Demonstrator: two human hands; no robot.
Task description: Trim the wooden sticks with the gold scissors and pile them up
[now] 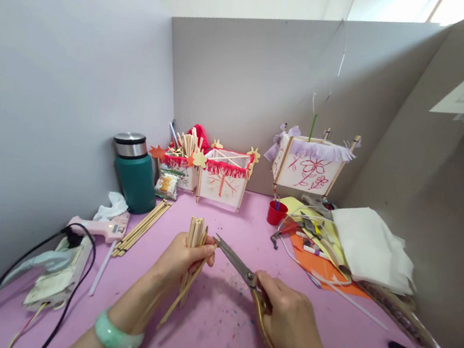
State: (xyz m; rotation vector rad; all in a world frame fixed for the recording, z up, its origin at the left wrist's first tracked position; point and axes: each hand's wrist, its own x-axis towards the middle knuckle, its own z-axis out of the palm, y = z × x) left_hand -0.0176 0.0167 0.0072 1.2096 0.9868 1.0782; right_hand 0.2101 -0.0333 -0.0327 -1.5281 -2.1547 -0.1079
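My left hand [186, 257], with a green bangle on its wrist, is closed around a bundle of thin wooden sticks [195, 231]. One stick [181, 299] slants across the others, its lower end pointing down toward me. In my right hand [287, 314] is a pair of scissors [240, 266] with brass-coloured handles. The blades point up and left, slightly apart at the tips, close beside my left fingertips and the sticks. Whether the blades touch a stick I cannot tell. Small scraps lie on the pink table [213, 333] beneath.
At left are a green bottle [134, 175], a pink glue gun [99, 228], a power strip [58, 273] with cables, and more sticks [142, 227]. Paper lanterns [222, 184] stand behind; another lantern [310, 168] hangs right. White sheets [370, 248], a red cup [277, 214] and pliers [311, 225] lie right.
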